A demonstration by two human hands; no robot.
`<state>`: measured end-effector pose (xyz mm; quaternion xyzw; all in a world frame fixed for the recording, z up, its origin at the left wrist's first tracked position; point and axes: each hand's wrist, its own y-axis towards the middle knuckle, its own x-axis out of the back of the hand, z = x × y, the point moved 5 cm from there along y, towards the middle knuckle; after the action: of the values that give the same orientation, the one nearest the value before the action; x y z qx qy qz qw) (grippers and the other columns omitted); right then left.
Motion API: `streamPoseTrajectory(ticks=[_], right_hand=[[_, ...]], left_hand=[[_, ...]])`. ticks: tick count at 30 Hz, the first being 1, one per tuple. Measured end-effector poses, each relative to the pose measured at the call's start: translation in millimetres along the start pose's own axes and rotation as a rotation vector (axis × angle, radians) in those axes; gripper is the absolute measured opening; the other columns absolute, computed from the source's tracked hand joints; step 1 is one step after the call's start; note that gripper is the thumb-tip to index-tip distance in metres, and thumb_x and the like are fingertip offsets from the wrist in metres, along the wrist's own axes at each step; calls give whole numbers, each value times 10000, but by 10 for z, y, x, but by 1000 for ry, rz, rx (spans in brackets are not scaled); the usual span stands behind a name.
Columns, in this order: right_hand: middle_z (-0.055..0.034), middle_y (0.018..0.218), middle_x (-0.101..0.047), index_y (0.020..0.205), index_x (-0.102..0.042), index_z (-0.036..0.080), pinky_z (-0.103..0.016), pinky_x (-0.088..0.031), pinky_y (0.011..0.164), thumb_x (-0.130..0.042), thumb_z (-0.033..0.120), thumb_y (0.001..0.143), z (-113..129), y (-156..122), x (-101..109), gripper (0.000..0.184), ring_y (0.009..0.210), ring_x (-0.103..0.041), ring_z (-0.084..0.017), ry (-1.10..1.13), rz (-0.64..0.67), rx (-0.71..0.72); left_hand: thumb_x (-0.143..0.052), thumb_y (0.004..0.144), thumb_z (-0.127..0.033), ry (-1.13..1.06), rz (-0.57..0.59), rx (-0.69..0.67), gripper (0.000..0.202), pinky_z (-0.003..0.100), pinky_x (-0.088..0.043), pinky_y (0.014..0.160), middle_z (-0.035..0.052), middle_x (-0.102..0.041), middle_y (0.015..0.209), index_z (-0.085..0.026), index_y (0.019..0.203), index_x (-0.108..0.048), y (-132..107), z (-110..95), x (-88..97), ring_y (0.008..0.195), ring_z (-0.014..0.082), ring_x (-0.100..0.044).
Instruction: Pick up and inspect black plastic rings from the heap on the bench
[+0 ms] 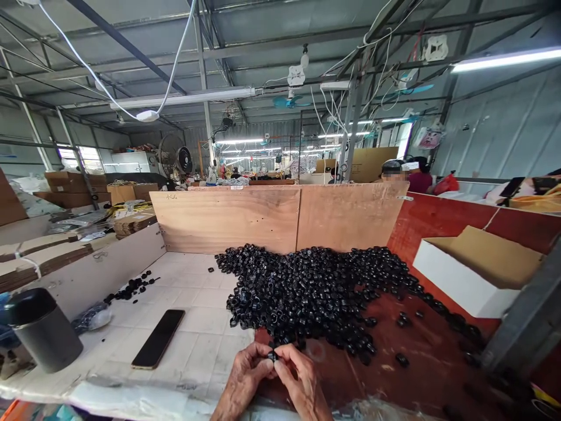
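Both of my hands meet at the front edge of the worktable, fingertips pinched on one small black plastic part point(272, 355). My left hand point(246, 374) grips its left side between thumb and forefinger. From the right, my right hand point(301, 374) pinches the same part. The fingers cover most of it, so its exact shape is hard to make out. Just beyond my hands lies a large heap of similar small black parts point(302, 292), shiny and ring-like, spread across the white and red table surface.
On the left stand a grey flask point(46, 339) and a phone point(158, 339) lying flat. Behind them is a small cluster of black pieces point(134, 286). A wooden board point(228, 216) walls off the back. An open white box point(460, 275) sits at right beside a metal post point(526, 316).
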<state>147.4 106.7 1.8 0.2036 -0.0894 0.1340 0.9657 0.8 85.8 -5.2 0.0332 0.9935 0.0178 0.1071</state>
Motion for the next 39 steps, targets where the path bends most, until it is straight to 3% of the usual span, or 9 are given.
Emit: streamPoseTrajectory(ticks=[5, 11, 16, 19, 22, 26, 29, 35, 39], right_hand=[[-9, 603, -648, 853, -639, 215, -243, -432, 479, -563, 595, 915, -1, -127, 9, 392, 490, -589, -169, 55, -17, -143], [-6, 706, -651, 881, -640, 205, -245, -452, 581, -577, 408, 900, 400, -495, 68, 213, 605, -599, -155, 46, -31, -146], [50, 575, -561, 859, -596, 198, -239, -381, 542, -593, 405, 868, 448, -837, -70, 208, 489, -494, -118, 276, -78, -446], [72, 471, -505, 800, -578, 197, -246, -357, 535, -583, 375, 860, 342, -914, -93, 188, 429, -434, -111, 308, 24, -581], [25, 562, -591, 784, -621, 191, -261, -389, 562, -616, 289, 830, 199, -698, 112, 108, 510, -536, -149, -8, 100, -497], [-83, 947, -687, 1000, -683, 178, -308, -469, 760, -595, 88, 784, 47, -208, 478, 250, 857, -653, -227, -531, -172, -177], [-101, 1039, -672, 1075, -688, 194, -307, -473, 758, -589, 38, 795, -111, -11, 461, 336, 906, -650, -239, -713, -149, -104], [-87, 986, -681, 940, -673, 200, -320, -483, 789, -637, 95, 842, -196, -27, 440, 148, 929, -640, -253, -687, -168, -30], [-67, 938, -711, 1010, -677, 198, -323, -502, 796, -617, 93, 853, -181, -37, 473, 199, 848, -649, -228, -529, -162, 21]], left_hand=[[-888, 716, -494, 22, 32, 27, 403, 287, -531, 727, 28, -773, 756, -169, 907, -747, -152, -107, -94, 710, 188, -711], [-862, 765, -461, 37, 72, 97, 374, 320, -567, 797, 60, -792, 860, -159, 952, -746, -488, -200, -186, 779, 211, -735], [-713, 907, -411, 421, 61, -103, 252, 358, -569, 898, 85, -793, 1028, -211, 1055, -750, -818, -293, -176, 965, 257, -735], [-646, 941, -348, 681, 187, -193, 196, 340, -555, 881, 58, -781, 1020, -241, 1078, -736, -912, -391, -195, 948, 234, -723], [-652, 922, -350, 787, 283, -23, 155, 280, -531, 677, 12, -742, 801, -220, 959, -727, -716, -332, -144, 743, 195, -692], [-631, 874, -277, 853, -127, -146, 175, 305, -546, 708, 46, -749, 957, -200, 1011, -706, -111, -309, 2, 741, 187, -690], [-633, 830, -186, 920, -160, -205, 240, 330, -543, 802, 60, -759, 1064, -210, 1051, -723, 249, -201, -67, 809, 196, -706], [-627, 878, -223, 964, -168, -121, 134, 316, -489, 730, 19, -733, 744, -209, 793, -730, 330, -101, -31, 717, 202, -679], [-647, 880, -246, 980, -178, -129, 104, 302, -495, 709, 26, -737, 860, -203, 899, -740, 222, -108, 41, 717, 182, -666]])
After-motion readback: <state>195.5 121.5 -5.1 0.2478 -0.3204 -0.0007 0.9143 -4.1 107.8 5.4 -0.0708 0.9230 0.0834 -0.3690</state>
